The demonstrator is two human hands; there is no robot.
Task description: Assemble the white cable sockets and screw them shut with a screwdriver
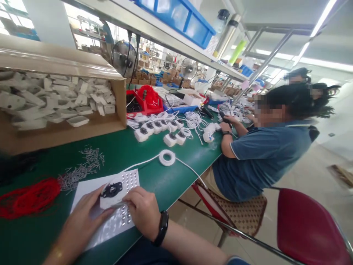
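Note:
My left hand (82,219) and my right hand (143,211) both grip a small white plastic part with a black insert (111,193), holding it over a white perforated jig plate (121,221) on the green bench (171,180). The fingers of each hand are curled round the part. A black band sits on my right wrist. A white cable runs from the part to a small white coil (167,157) further up the bench.
Red wire bundle (27,198) and a heap of small metal pins (82,167) lie at left. A cardboard box of white housings (55,99) stands behind. Several white wired parts (160,129) sit mid-bench. A seated co-worker (264,151) works at right; a red chair (306,224) stands near.

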